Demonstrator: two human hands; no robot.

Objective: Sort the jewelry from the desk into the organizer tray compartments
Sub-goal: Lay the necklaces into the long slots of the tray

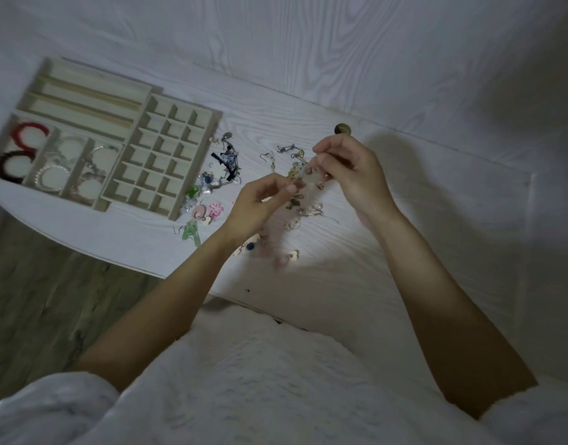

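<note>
Desk: white wood-grain top [356, 239], dim room, same wood-grain wall behind; our white fluffy robe [244, 390] fills the bottom of the view.
Floor: grey-brown planks [35, 300] to the left, below the desk edge.
Knob: small round dark thing [343, 129] at the back of the desk, just above our right hand.
Organizer tray: beige, at far left of the desk. Grid section [167, 155] w/ many small square compartments, nearest the loose pile. Long-slot section [83, 97] behind it.
Bracelet compartments: front-left part of the tray [51, 155] holds a red bangle [30, 134], a dark one [11, 167] and pale bead bracelets [53, 179] (more clear or silvery pieces beside them, too blurred to name).
Loose jewelry: scattered on the desk btwn the grid and our hands: a blue-and-white piece [228, 159], pink flower earrings [212, 211], a green piece [191, 232], hook earrings [269, 159].
Left hand: [260, 200] raised over the desk, thumb and forefinger pinched on one end of a pale pink bead strand [276, 248].
Right hand: [346, 165] fingers curled, pinching the strand's other end.
Strand: stretched btwn both hands over the pile, the rest hanging blurred below our left hand; we cannot tell if it touches the desk.
</note>
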